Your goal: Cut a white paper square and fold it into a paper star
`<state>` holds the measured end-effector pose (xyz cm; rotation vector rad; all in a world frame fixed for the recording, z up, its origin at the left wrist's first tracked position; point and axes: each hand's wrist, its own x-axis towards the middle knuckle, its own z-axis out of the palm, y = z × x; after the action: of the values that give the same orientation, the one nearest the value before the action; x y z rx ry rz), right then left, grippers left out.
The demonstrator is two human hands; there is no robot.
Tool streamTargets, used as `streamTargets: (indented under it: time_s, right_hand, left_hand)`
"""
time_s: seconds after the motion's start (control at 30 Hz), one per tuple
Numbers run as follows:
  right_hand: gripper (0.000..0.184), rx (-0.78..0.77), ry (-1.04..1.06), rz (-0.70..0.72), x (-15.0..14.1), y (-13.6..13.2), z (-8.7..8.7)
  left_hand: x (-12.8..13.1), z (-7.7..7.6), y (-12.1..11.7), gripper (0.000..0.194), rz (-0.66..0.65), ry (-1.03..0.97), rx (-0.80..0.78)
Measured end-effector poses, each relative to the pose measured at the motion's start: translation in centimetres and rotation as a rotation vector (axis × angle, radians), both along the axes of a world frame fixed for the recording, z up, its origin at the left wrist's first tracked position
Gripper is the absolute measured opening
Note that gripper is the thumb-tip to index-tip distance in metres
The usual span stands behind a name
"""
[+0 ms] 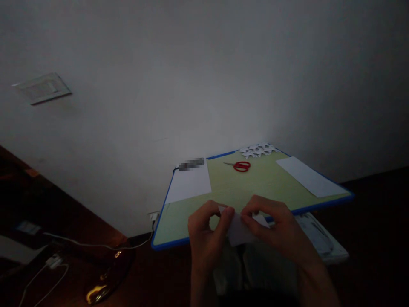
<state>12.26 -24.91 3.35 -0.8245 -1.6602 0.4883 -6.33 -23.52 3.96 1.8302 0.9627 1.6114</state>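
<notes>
A small piece of white paper (239,232) is held up between my two hands, just off the near edge of the table. My left hand (209,226) pinches its left corner between thumb and index finger. On the other side my right hand (271,219) pinches the paper's upper right part with thumb and fingertips. Red-handled scissors (241,166) lie beyond my hands, blades pointing left. Several small folded white paper pieces (257,150) are grouped at the table's far edge.
The pale green table (223,183) has a blue rim. White sheets lie at its left (188,185) and right (315,177). A dark, blurred-out object (191,163) rests on the left sheet. White cables (96,246) run at lower left, and a wall (191,85) stands behind.
</notes>
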Motion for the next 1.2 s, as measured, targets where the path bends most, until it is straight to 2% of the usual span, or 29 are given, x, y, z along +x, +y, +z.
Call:
streamTargets:
  time_s: [0.53,0.83,1.03,1.2]
  right_hand:
    - [0.018,0.057,-0.018,-0.013,1.6,0.1,-0.3]
    - [0.017,0.056,-0.016,-0.042,1.7,0.4,-0.4]
    - [0.018,0.001,0.016,-0.098,1.9,0.7,-0.7]
    - [0.020,0.014,0.000,-0.084,1.9,0.8,-0.8]
  left_hand:
    - [-1.3,-0.6,0.2,0.028,0.336,-0.310,-0.024]
    - [-1.3,-0.5,0.3,0.028,0.369,-0.333,-0.079]
    - [-1.7,-0.4,0.7,0.041,0.407,-0.285,-0.060]
    - [-1.6,-0.3,0.9,0.033,0.388,-0.327,-0.060]
